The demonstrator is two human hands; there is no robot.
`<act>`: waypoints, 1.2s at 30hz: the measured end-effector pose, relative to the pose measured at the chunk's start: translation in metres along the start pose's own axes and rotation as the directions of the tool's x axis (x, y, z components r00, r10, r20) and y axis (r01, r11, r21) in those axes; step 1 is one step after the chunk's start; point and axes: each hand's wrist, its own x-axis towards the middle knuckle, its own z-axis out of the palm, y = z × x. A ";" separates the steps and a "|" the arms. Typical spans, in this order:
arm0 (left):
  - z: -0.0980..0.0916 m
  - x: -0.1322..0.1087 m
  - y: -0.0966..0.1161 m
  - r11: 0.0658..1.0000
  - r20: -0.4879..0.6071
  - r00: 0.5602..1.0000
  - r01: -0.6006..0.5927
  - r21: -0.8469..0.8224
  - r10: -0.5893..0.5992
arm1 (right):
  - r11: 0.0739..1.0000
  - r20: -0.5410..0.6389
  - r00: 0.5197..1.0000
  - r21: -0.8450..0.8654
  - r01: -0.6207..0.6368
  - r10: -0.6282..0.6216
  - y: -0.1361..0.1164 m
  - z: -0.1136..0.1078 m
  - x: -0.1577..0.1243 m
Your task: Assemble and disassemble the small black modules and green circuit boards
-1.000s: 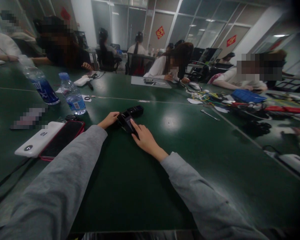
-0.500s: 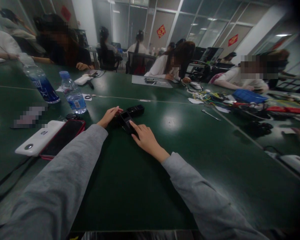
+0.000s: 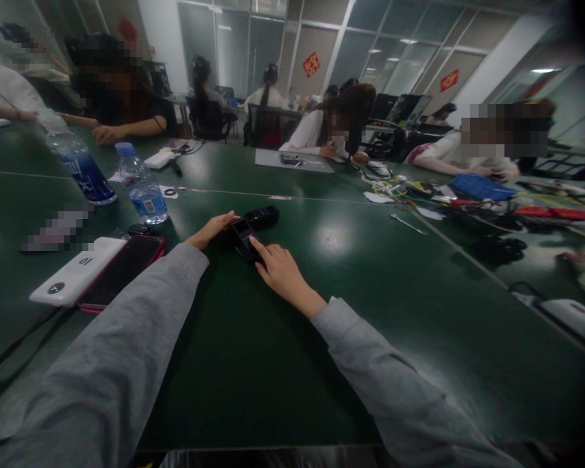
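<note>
A black handheld device (image 3: 246, 239) with a small screen and keypad is in front of me at the green table (image 3: 253, 364). My left hand (image 3: 213, 229) holds its upper left edge, fingers stretched along it and thumb hidden. From the near right, my right hand (image 3: 283, 272) points its index finger onto the keypad. Its thumb is apart, by the device's lower end, and the other fingers are loosely bent. Just behind lies a second black, boxy device (image 3: 263, 216), close to the first; whether they touch I cannot tell.
Left of my arm are a white power bank (image 3: 78, 272), a red-cased phone (image 3: 124, 270) and two bottles, one a clear water bottle (image 3: 149, 195). A wrench (image 3: 408, 224) and tangled cables (image 3: 400, 188) lie to the right. Several people sit beyond the table.
My right index finger has shifted slightly up and left on the keypad. My left fingers lie closer together. Across the table, a person's hand at the left has moved leftward.
</note>
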 end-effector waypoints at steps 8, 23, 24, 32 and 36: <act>-0.007 0.003 -0.004 0.999 0.042 0.998 -0.035 0.019 0.035 | 0.999 -0.013 1.000 -0.035 -0.003 0.002 -0.003 0.000 0.000; -0.003 0.001 -0.001 0.995 -0.042 0.999 0.026 0.093 -0.022 | 0.999 -0.026 1.000 0.032 -0.015 0.016 -0.001 0.007 -0.003; -0.002 0.001 -0.001 0.995 -0.049 0.998 0.035 0.094 -0.031 | 0.999 -0.029 0.999 0.034 -0.013 0.014 -0.001 0.007 -0.003; 0.001 -0.001 0.001 0.994 -0.070 0.997 0.046 0.097 -0.040 | 0.999 -0.050 0.999 0.044 -0.006 0.008 -0.004 0.005 -0.002; 0.002 0.000 0.001 0.996 -0.064 0.997 0.036 0.086 -0.030 | 0.997 -0.060 0.998 0.070 -0.020 0.024 -0.005 0.004 -0.001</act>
